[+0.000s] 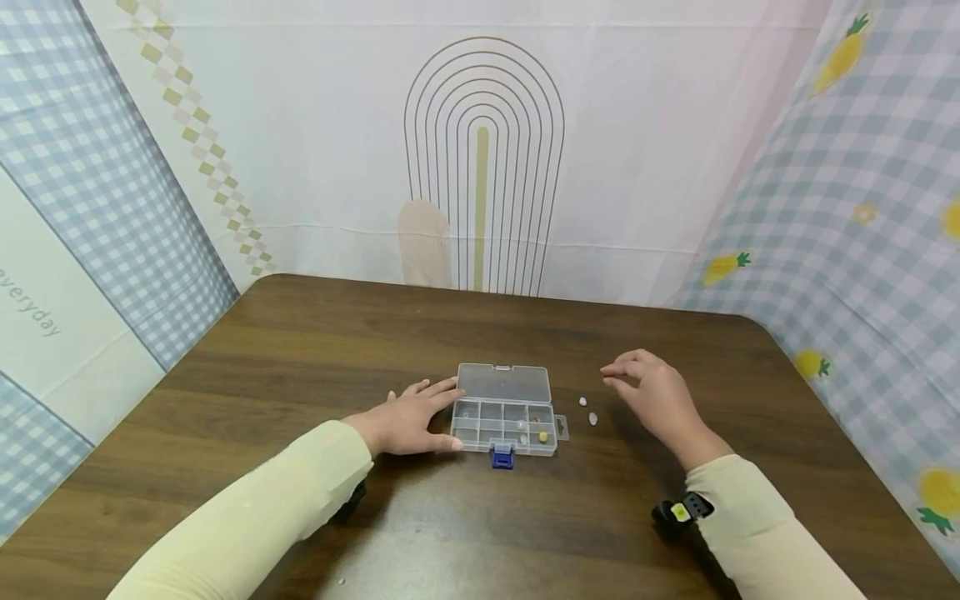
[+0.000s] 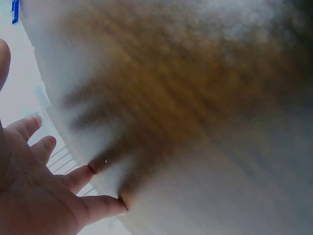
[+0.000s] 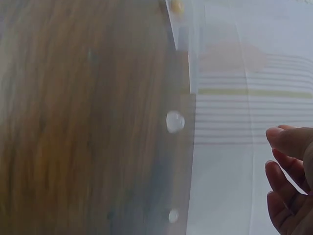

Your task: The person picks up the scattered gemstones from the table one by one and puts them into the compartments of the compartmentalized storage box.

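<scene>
A clear plastic compartment box lies on the table with its lid raised back and its blue latch toward me. A yellow bead and a few pale pieces sit in its right-hand compartments. My left hand spreads at the box's left side, thumb at the front corner and fingertips along the edge. To the box's right lie a round white piece and an oval clear piece. My right hand hovers just right of them, thumb and index close together, with nothing visible between them.
The brown wooden table runs back to a white patterned cloth. Checked cloth hangs along the right side and also on the left. A tiny pale speck lies near the front. A clear hanging tab juts from the box's right end.
</scene>
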Demonstrator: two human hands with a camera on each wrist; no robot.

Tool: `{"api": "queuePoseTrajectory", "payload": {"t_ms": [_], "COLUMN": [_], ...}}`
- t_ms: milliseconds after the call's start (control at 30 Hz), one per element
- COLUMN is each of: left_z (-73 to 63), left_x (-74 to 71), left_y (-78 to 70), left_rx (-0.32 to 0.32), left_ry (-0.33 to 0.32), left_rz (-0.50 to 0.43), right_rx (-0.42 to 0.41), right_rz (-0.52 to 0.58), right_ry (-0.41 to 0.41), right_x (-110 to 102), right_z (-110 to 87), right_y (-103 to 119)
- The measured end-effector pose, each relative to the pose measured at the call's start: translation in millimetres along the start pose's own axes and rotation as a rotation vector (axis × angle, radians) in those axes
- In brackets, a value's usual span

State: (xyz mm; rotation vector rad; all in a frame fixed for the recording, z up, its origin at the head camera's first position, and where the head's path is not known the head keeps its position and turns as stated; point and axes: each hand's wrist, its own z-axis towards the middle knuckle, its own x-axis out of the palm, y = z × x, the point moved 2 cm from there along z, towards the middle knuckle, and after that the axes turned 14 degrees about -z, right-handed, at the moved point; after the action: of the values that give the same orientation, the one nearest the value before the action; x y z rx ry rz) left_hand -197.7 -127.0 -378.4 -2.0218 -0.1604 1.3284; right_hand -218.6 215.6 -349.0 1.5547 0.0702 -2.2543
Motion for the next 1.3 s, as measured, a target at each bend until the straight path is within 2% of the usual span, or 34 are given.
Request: {"api": "queuePoseTrajectory", "payload": {"t_ms": [267,767,1100,1300], "left_z": [-0.6,0.1,-0.2,0.5], "left_x": [1.6,1.2,0.3,0.0], "left_y": [4.0,3.0,1.0,0.1], "left_rx": [-0.002,-0.003,0.001,0.006], "left_ry": [-0.007,-0.015,-0.010,-0.005], "left_rz": [-0.010,-0.006,-0.005,-0.005], "right_rx": [-0.027,-0.085,-0.087,-0.113], "right_rz": [0.043,0.076,0.116,0.131], "right_ry": [0.002,0.009,0.093,0.108], "right_x": [7,15,21,24], "right_z": [3.5,4.5,4.8,5.7], "right_y": [19,52,69,76]}}
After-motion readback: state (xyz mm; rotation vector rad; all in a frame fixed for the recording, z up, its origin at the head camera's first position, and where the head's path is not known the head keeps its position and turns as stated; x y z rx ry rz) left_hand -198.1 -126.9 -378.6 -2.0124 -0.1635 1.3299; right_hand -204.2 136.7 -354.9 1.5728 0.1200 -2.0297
